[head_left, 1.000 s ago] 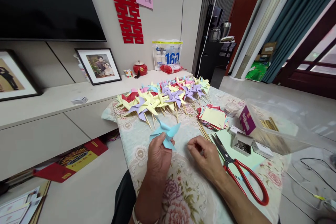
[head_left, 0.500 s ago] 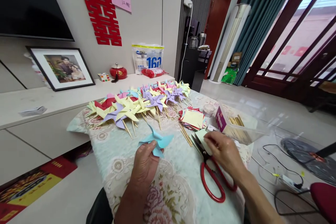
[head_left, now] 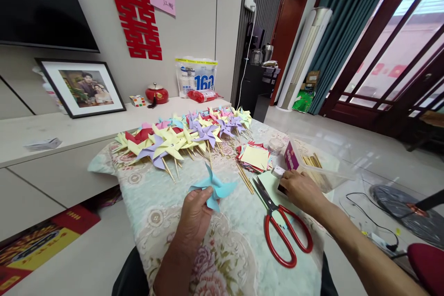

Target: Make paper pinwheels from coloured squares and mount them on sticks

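A blue paper pinwheel (head_left: pixel 215 188), folded into shape and without a stick, is pinched in my left hand (head_left: pixel 197 210) above the near part of the table. My right hand (head_left: pixel 301 189) is reaching down beside a small white box (head_left: pixel 278 171), its fingers curled. A small dark thing shows under those fingers, too hidden to name. Red-handled scissors (head_left: pixel 272 208) lie on pale green paper (head_left: pixel 269 180), blades slightly apart. Several thin wooden sticks (head_left: pixel 245 179) lie left of the blades. Behind them is a stack of coloured paper squares (head_left: pixel 255 156).
Many finished pinwheels (head_left: pixel 171 143) on sticks cover the table's far left side. At the right edge stands a clear plastic tub (head_left: pixel 338 173) with wooden sticks (head_left: pixel 314 162). A round clear container (head_left: pixel 275 145) is near it. A floral cloth (head_left: pixel 222 249) covers the table.
My right hand has moved right, away from the scissors and towards the small white box. My left hand has shifted slightly right with the blue pinwheel.
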A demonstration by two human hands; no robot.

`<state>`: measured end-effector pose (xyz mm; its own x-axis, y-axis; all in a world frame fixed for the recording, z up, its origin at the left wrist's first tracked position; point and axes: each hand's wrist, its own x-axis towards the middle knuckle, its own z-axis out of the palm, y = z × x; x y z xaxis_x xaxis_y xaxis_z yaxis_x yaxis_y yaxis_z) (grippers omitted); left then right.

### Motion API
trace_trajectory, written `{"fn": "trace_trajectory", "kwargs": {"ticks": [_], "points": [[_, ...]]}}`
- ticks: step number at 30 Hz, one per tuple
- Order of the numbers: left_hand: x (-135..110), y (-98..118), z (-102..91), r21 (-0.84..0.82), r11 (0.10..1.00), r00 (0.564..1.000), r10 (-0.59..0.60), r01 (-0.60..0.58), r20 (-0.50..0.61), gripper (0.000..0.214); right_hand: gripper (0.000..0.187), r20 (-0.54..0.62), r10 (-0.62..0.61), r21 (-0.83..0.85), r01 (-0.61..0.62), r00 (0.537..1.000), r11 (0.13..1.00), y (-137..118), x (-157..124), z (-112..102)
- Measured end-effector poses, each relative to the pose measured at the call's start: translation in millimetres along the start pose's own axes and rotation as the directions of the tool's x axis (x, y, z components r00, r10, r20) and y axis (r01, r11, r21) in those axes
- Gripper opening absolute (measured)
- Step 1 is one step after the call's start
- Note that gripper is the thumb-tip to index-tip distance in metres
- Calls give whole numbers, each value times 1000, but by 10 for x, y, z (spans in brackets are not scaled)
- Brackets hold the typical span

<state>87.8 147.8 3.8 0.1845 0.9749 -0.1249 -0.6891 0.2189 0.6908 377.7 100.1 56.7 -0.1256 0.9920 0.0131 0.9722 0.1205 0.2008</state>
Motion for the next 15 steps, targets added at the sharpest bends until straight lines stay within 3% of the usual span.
{"fn": "trace_trajectory", "kwargs": {"ticks": [15], "points": [[8, -30, -2, 25, 1000, 999, -7, 6, 36, 13, 20, 1, 87, 114, -86, 996, 990, 39, 5, 13]]}}
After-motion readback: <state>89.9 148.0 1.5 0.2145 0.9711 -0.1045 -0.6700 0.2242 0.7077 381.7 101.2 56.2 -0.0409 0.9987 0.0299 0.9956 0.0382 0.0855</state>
